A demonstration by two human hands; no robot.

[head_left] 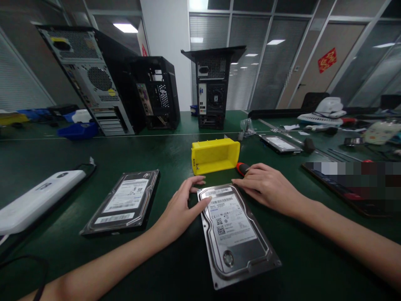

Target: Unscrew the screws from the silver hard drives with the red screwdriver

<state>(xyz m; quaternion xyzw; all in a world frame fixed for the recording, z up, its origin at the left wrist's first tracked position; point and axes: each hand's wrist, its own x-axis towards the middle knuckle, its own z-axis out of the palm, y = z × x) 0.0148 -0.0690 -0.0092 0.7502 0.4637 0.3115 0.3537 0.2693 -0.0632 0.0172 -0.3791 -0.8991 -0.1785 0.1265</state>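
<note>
A silver hard drive (233, 234) with a white label lies at a slant on the green tabletop in front of me. My left hand (186, 205) is at its far left corner, thumb on the label's edge and fingers curled past the side. At the far right corner, the fingertips of my right hand (266, 186) are drawn together against the drive's edge; whatever may be between them is too small to make out. A red and black handle (242, 168) shows just behind the right hand, the rest of it hidden. Beyond the drive, a yellow plastic bin (216, 156) rests on its side.
A second hard drive (125, 200) and a white power strip (44, 200) lie left. Another drive (280, 144) sits back right, near a dark flat device (344, 188). Computer cases (211, 90) stand along the back, with a blue bin (78, 130) at left.
</note>
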